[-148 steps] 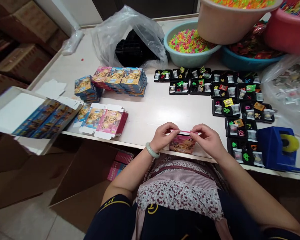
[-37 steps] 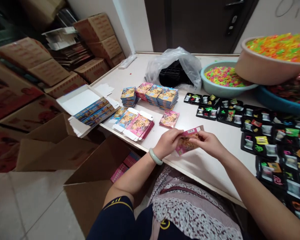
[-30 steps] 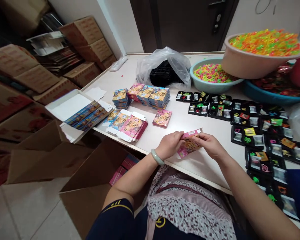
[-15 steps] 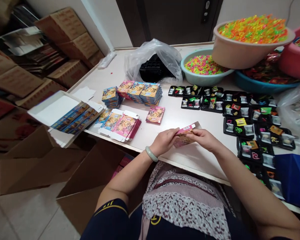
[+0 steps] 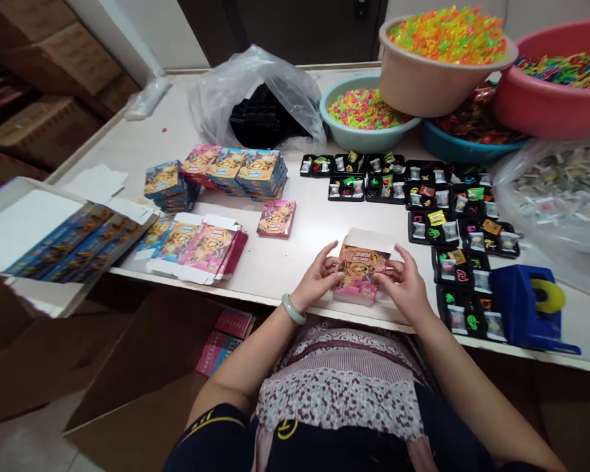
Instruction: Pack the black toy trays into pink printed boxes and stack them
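A pink and orange printed carton (image 5: 358, 270) is held between my two hands close to the table's front edge, its white end flap standing open at the far side. My left hand (image 5: 319, 278), with a pale bangle at the wrist, grips the carton's left side, thumb on the printed face. On the right side my right hand (image 5: 404, 282) grips it too, with the thumb near the lower corner. Whether anything is inside the carton is hidden. To the left lie a small closed pink box (image 5: 276, 219) and a stack of flat cartons (image 5: 211, 246).
Black trays (image 5: 433, 227) of wrapped pieces fill the right, beside a blue tape dispenser (image 5: 526, 308). Basins, including a light blue basin (image 5: 347, 134), stand behind. Stacked boxes (image 5: 260, 170), a clear bag (image 5: 211, 98) and an open display box (image 5: 10, 196) are leftward.
The carton has turned from tilted, with its barcode edge up, to printed face up with the flap pointing away. Both hands now hold its sides. The camera view has swung to the right.
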Tool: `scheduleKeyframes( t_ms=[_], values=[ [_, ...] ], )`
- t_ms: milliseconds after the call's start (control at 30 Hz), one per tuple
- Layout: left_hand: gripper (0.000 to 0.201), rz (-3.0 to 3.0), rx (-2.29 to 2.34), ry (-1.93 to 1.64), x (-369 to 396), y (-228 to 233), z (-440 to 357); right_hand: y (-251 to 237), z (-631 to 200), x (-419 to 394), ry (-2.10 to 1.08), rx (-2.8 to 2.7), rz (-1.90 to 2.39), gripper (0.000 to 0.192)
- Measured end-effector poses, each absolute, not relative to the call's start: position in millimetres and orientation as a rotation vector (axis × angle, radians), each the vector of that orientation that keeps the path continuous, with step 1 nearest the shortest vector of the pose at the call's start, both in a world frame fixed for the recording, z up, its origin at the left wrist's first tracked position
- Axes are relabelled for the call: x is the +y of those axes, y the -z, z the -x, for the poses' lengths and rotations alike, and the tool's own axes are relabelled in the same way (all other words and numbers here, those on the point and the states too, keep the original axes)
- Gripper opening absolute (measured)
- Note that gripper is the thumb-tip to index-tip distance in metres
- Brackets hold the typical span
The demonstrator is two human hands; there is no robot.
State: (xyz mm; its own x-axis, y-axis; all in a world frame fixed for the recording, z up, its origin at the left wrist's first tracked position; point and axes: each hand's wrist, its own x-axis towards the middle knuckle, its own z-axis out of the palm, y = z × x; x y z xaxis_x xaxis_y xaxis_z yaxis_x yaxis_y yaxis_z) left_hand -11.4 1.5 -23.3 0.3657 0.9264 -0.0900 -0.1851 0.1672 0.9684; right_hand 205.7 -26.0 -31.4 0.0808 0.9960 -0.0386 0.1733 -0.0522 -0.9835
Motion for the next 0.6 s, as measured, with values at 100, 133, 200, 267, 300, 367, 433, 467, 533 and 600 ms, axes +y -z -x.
scheduleKeyframes(
  t_ms=[100,133,200,267,300,367,433,467,533,600],
  values=[
    [0.073,-1.404,0.876,-0.933,-0.5,22.3,10.0,32.3,-215.1,-37.2,-1.036,-1.372,1.430,0.076],
    [0.069,-1.476,0.877,-0.897,-0.8,21.0,10.8,30.6,-217.8,-39.0,-1.057,-1.431,1.421,0.068],
    [0.062,-1.546,0.876,-0.825,-0.6,17.3,12.2,24.9,-221.8,-38.7,-1.121,-1.535,1.367,0.052],
    [0.048,-1.567,0.918,-0.840,0.9,12.2,10.6,17.4,-222.5,-33.6,-1.117,-1.583,1.296,0.036],
    [0.036,-1.575,0.959,-0.883,2.1,9.4,8.4,13.7,-221.5,-29.8,-1.079,-1.578,1.279,0.028],
    [0.019,-1.568,1.053,-1.014,4.9,4.2,2.4,7.6,-217.8,-21.6,-1.031,-1.490,1.280,0.021],
    [0.019,-1.525,1.079,-1.110,7.1,0.1,-2.5,3.8,-214.4,-14.9,-1.092,-1.337,1.281,0.024],
    [0.022,-1.517,1.068,-1.126,7.6,-1.6,-3.6,2.5,-213.7,-12.8,-1.150,-1.276,1.271,0.029],
    [0.028,-1.564,1.013,-1.102,7.3,-4.6,-2.8,0.2,-214.7,-11.2,-1.238,-1.261,1.233,0.033],
    [0.023,-1.663,0.952,-1.067,5.9,-7.5,-0.8,-3.2,-216.8,-12.0,-1.233,-1.375,1.206,0.024]
  ],
)
